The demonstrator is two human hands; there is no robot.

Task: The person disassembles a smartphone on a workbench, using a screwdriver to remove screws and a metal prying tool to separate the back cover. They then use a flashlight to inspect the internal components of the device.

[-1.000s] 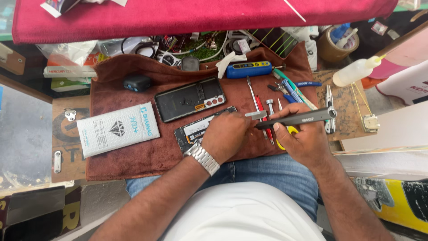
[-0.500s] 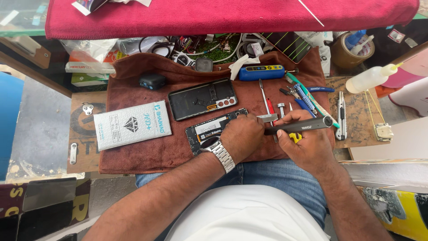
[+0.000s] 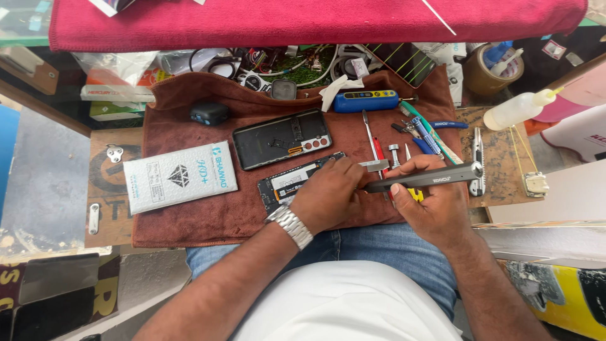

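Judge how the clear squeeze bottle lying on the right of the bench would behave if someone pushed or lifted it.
The squeeze bottle lies on its side and looks round, so a push would probably roll it. Its thin translucent plastic suggests it is light and would dent under a firm grip. The narrow nozzle points toward the bench edge, so it might leak if squeezed.

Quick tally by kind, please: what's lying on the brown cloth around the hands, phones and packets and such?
Opened phone: 1
Phone back cover: 1
White packet: 1
Black box: 1
Blue tool: 1
Grey pen driver in right hand: 1
Total: 6
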